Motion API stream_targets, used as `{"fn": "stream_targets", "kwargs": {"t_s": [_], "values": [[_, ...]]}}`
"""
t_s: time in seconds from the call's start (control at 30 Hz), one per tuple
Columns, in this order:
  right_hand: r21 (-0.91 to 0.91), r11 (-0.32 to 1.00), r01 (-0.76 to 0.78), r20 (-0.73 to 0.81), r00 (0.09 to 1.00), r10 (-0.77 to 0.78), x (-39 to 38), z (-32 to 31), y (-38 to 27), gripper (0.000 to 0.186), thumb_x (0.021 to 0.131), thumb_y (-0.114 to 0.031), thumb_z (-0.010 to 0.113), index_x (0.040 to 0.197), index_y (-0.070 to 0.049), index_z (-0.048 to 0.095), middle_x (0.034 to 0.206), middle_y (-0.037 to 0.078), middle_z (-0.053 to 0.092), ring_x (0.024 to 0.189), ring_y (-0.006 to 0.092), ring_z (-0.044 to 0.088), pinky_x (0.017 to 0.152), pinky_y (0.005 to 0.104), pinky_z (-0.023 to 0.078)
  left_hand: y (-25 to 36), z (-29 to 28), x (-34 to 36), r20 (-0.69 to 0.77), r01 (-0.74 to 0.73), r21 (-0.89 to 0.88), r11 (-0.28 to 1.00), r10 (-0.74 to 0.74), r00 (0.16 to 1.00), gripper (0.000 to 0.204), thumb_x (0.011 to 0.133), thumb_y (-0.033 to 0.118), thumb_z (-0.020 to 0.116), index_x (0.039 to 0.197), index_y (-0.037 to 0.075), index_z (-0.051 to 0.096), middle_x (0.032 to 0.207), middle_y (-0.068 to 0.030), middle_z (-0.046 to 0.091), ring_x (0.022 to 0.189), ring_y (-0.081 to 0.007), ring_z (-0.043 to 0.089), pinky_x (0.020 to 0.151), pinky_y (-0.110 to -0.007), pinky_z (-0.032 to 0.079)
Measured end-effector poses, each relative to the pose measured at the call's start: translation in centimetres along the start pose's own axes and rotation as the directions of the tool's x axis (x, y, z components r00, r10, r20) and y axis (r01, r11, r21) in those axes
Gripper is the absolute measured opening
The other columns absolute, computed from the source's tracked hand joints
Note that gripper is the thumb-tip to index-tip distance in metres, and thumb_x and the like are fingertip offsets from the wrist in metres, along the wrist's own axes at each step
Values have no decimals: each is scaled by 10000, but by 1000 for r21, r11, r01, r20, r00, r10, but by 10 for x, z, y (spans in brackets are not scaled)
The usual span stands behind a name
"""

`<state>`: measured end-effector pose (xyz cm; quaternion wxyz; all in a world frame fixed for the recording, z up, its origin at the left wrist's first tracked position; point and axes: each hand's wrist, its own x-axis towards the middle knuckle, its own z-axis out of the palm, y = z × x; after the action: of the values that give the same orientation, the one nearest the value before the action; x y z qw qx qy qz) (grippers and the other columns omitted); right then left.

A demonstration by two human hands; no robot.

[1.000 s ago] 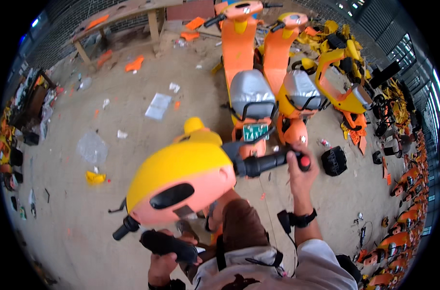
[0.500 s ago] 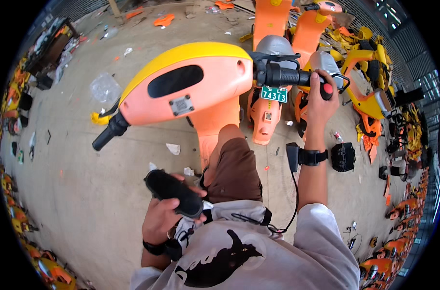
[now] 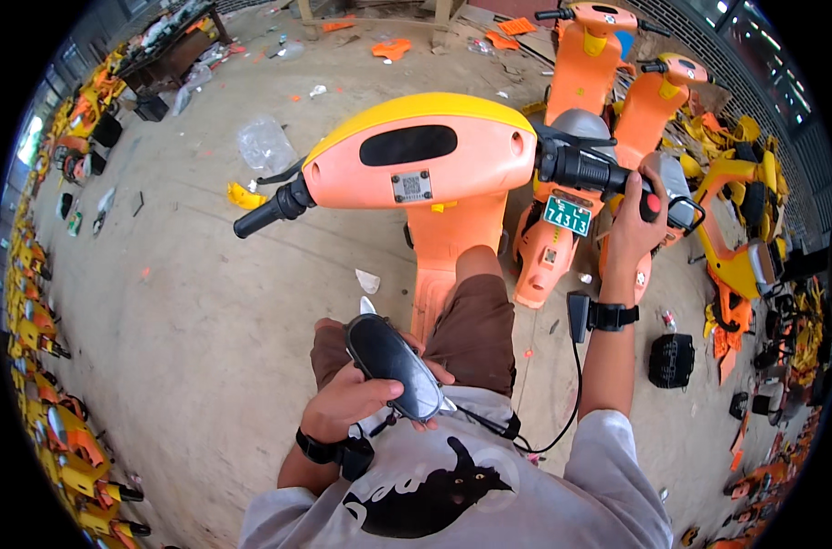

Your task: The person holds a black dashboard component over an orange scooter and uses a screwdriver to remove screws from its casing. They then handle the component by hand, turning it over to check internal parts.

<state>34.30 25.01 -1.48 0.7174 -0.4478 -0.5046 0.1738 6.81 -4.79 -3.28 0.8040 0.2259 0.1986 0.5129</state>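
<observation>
An orange and yellow electric scooter (image 3: 471, 169) stands in front of me, a dark oval window set in its handlebar cover. My right hand (image 3: 637, 224) is closed round the outer end of the black right handlebar grip (image 3: 580, 169). A round red part (image 3: 650, 207) shows beside my fingers; I cannot tell whether it belongs to the grip. Low before my lap, my left hand (image 3: 365, 395) holds a glossy black oval display cover (image 3: 393, 366) with pale pointed tabs at its ends. The fingers beneath it are partly hidden. The left handlebar grip (image 3: 274, 209) is untouched.
More orange scooters (image 3: 582, 64) stand behind on the right, one with a green plate (image 3: 568, 216). A black basket (image 3: 671, 360) lies on the floor at right. Clear plastic (image 3: 265, 146) and scraps litter the concrete. Scooter rows (image 3: 59, 403) line the left side.
The view has shifted, so the scooter sits further right. The display cover in my left hand has tilted, its glossy face now catching light. My right hand stays on the grip.
</observation>
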Motion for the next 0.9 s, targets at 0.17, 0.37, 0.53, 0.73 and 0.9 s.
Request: {"fn": "stream_targets", "kwargs": {"t_s": [0.17, 0.37, 0.53, 0.73, 0.9], "values": [[44, 998, 51, -2, 999, -51, -1, 7, 0, 248, 889, -116, 706, 1071, 39, 639, 1070, 82, 648, 972, 148, 595, 883, 273, 474, -10, 0, 9, -75, -33, -6, 999, 32, 997, 537, 885, 94, 608, 1345, 42, 336, 1276, -327, 524, 950, -417, 662, 765, -481, 577], [127, 987, 97, -56, 994, -91, 1, 6, 13, 230, 899, -106, 694, 1068, 41, 645, 1060, 84, 650, 964, 139, 597, 879, 264, 474, -1, -3, -13, -331, -120, 72, 990, 137, 934, 597, 792, 151, 646, 1297, -6, 369, 1134, -362, 584, 850, -451, 671, 646, -498, 600], [168, 981, 101, -71, 993, -90, 1, 10, 13, 239, 880, -118, 724, 1051, 35, 660, 1002, 74, 669, 918, 119, 605, 856, 249, 480, -8, -11, -27, -443, -112, 216, 970, 200, 874, 596, 798, 219, 623, 1281, -65, 419, 1069, -346, 609, 685, -427, 683, 584, -473, 608], [223, 974, 41, -34, 999, -35, 1, 11, 9, 224, 882, -116, 712, 1063, 7, 662, 959, 63, 670, 749, 88, 591, 671, 210, 477, -13, 5, -11, -424, -57, 185, 981, 132, 896, 635, 775, 222, 658, 1274, -105, 440, 1077, -305, 631, 817, -354, 697, 679, -414, 613], [328, 928, -175, 46, 984, 169, -14, -19, -31, 325, 907, -220, 619, 1165, -21, 608, 803, 20, 575, 535, 62, 442, 491, 207, 359, -14, 7, 3, -264, -164, 230, 959, 224, 938, 588, 842, 189, 675, 1306, -67, 420, 1215, -290, 585, 1036, -348, 645, 759, -446, 601]]}}
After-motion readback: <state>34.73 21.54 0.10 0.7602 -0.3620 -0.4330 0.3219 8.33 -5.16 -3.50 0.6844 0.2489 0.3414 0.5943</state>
